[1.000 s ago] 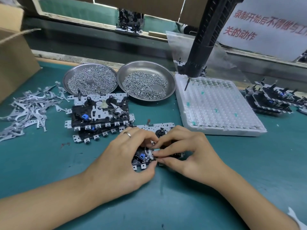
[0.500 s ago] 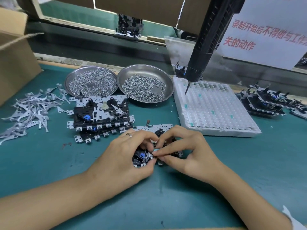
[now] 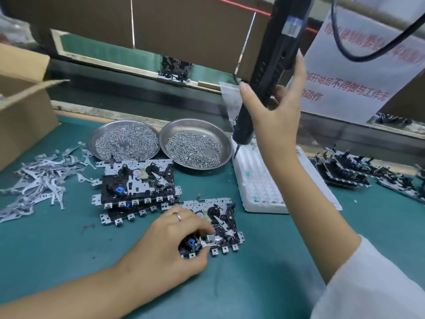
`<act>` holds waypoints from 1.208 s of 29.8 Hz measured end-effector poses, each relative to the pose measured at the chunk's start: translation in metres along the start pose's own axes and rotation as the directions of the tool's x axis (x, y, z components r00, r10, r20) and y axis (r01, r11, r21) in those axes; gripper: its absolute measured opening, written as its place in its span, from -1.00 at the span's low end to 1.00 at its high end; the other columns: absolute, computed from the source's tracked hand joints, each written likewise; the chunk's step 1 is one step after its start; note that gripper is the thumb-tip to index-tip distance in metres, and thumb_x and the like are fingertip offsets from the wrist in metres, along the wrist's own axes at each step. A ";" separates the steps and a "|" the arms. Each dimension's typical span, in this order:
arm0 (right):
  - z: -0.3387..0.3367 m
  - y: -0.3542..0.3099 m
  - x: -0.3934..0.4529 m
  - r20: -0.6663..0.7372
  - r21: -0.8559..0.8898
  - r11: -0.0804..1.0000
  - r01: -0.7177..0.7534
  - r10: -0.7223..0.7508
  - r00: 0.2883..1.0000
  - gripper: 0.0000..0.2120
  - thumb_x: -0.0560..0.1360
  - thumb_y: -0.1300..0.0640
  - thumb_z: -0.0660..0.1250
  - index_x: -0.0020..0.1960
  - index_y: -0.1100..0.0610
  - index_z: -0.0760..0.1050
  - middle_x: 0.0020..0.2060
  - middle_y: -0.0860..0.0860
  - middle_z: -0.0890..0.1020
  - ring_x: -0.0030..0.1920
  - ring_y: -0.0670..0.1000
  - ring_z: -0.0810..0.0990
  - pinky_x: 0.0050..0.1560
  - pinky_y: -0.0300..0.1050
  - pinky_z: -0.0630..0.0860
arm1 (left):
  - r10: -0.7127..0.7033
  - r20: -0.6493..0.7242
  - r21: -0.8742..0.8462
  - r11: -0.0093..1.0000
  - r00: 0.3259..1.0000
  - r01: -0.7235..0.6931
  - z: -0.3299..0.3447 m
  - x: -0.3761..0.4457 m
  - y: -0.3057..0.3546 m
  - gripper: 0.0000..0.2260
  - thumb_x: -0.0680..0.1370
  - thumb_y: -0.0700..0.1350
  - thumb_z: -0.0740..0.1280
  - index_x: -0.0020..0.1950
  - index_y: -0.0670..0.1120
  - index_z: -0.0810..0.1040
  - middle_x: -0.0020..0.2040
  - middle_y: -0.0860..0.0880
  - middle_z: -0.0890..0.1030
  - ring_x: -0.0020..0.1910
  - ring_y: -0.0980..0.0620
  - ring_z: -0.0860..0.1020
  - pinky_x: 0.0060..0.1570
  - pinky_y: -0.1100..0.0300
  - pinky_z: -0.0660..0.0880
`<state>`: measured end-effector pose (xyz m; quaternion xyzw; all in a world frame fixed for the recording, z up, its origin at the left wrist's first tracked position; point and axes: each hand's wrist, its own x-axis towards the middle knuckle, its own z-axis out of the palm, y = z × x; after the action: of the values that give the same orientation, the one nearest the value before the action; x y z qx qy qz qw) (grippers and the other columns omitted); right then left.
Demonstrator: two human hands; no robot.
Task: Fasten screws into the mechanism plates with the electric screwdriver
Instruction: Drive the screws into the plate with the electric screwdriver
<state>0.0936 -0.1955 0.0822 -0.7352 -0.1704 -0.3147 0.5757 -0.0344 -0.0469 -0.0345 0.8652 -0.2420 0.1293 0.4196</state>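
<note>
A: What moved? Right hand (image 3: 273, 111) has left the mechanism plate (image 3: 216, 226) and gone up to the hanging electric screwdriver (image 3: 264, 74). A second ago both hands were pinching at the plate.

B: Grip on the driver?

A: Fingers spread round the black barrel, thumb on the near side, long fingers behind. Wrapping but loose, not closed tight. Driver tilted, bit tip just above the near-left corner of the white foam tray (image 3: 264, 189).

B: Left hand (image 3: 170, 245)?

A: On the plate's left part, fingers curled over it, fingertips pinching near a small metal lever at the front edge. Ring on one finger. Plate lies flat on the green mat (image 3: 69, 261).

B: Rest?

A: Stack of mechanism plates (image 3: 138, 187) behind the left hand. Two steel dishes of screws, left dish (image 3: 125, 141) and right dish (image 3: 195, 146), touching. Pile of metal levers (image 3: 39, 178) far left, cardboard box (image 3: 23, 100) behind it. More assemblies (image 3: 345, 171) at right, beyond the tray.
</note>
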 end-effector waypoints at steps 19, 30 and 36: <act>0.004 -0.029 -0.087 0.131 0.628 0.763 -0.154 0.091 0.987 -0.81 0.44 0.13 0.31 -0.10 0.10 0.28 -0.48 0.04 0.44 -0.60 0.06 0.40 -0.47 -0.22 0.38 | -0.016 -0.015 -0.013 1.000 1.000 0.016 -0.004 0.005 -0.002 -0.84 0.31 -0.12 0.48 -0.12 -0.05 0.66 -0.22 0.15 0.60 -0.16 0.20 0.50 -0.06 0.35 0.45; 0.008 -0.027 -0.103 0.169 0.622 0.758 -0.197 0.116 0.979 -0.78 0.44 0.14 0.29 -0.09 0.12 0.24 -0.50 0.02 0.43 -0.60 0.05 0.38 -0.47 -0.21 0.36 | -0.022 -0.019 -0.017 1.000 1.000 0.022 -0.003 0.005 0.000 -0.89 0.30 -0.14 0.47 -0.21 -0.05 0.61 -0.27 0.24 0.49 -0.20 0.23 0.44 -0.11 0.45 0.37; 0.010 -0.025 -0.105 0.168 0.614 0.765 -0.192 0.111 0.980 -0.80 0.44 0.14 0.29 -0.09 0.10 0.25 -0.48 0.02 0.42 -0.60 0.05 0.39 -0.47 -0.21 0.36 | -0.030 -0.022 -0.011 0.999 0.999 0.030 -0.003 0.005 0.000 -0.90 0.29 -0.14 0.46 -0.22 -0.07 0.62 -0.29 0.21 0.50 -0.22 0.24 0.41 -0.12 0.46 0.36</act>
<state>0.0027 -0.1676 0.0304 -0.5306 -0.2400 -0.1471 0.7995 -0.0299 -0.0462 -0.0303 0.8652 -0.2248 0.1314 0.4286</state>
